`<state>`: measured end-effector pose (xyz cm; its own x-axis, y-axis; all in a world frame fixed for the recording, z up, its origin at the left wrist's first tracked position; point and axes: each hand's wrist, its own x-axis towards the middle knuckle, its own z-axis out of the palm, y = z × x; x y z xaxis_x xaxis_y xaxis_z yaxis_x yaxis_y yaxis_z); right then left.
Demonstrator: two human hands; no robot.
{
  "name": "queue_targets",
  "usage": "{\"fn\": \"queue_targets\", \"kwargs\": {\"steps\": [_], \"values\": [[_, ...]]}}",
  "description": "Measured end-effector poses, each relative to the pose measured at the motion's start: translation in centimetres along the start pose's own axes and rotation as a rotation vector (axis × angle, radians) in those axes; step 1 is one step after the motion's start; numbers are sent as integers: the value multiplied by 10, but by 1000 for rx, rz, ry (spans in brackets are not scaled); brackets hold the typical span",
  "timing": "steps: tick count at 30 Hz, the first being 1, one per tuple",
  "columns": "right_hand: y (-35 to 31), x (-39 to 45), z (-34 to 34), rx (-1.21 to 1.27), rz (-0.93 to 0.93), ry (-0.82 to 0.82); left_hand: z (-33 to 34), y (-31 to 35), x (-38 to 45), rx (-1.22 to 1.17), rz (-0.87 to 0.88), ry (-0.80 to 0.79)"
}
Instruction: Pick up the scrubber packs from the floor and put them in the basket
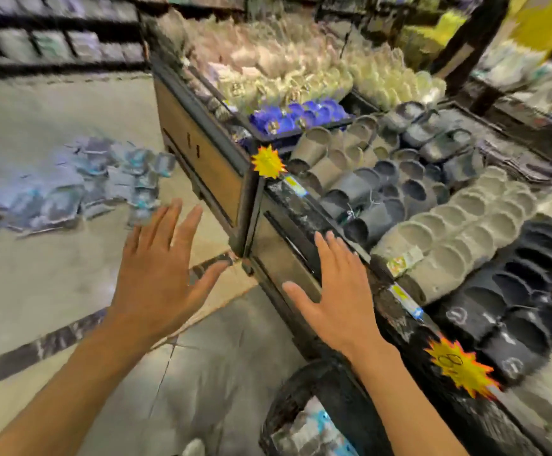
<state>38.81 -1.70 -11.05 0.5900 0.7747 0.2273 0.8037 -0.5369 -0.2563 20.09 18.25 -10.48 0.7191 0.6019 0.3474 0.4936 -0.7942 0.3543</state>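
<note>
A heap of scrubber packs (pixel 83 185), blue, white and grey, lies on the beige floor at the left, blurred by motion. A dark round basket (pixel 304 386) sits at the bottom centre with some packs (pixel 310 432) inside it. My left hand (pixel 162 268) is stretched forward over the floor with straight spread fingers, holding nothing, just short of the heap. My right hand (pixel 337 291) is also flat and empty, held in front of the display stand's corner, above the basket.
A wooden display stand (pixel 202 153) with dark trim fills the centre and right, loaded with grey, black and blue cups and bowls (pixel 416 205). Yellow star price tags (pixel 268 161) stick out at its edge. Dark shelves (pixel 54 37) line the back left.
</note>
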Motion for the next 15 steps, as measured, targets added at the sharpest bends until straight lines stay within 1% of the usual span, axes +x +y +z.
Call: {"fn": "queue_targets", "kwargs": {"steps": [3, 5, 8, 11, 15], "values": [[-53, 46, 3, 62, -89, 7, -39, -51, 4, -12, -117, 58], [-75, 66, 8, 84, -137, 38, -53, -76, 13, 6, -166, 73], [-115, 107, 22, 148, -224, 40, -77, -117, 26, 37, -264, 100], [-149, 149, 37, 196, -288, 15, -92, -150, 41, 38, -335, 154], [-183, 214, 64, 207, -352, -31, -89, -195, 66, 33, -400, 159]]}}
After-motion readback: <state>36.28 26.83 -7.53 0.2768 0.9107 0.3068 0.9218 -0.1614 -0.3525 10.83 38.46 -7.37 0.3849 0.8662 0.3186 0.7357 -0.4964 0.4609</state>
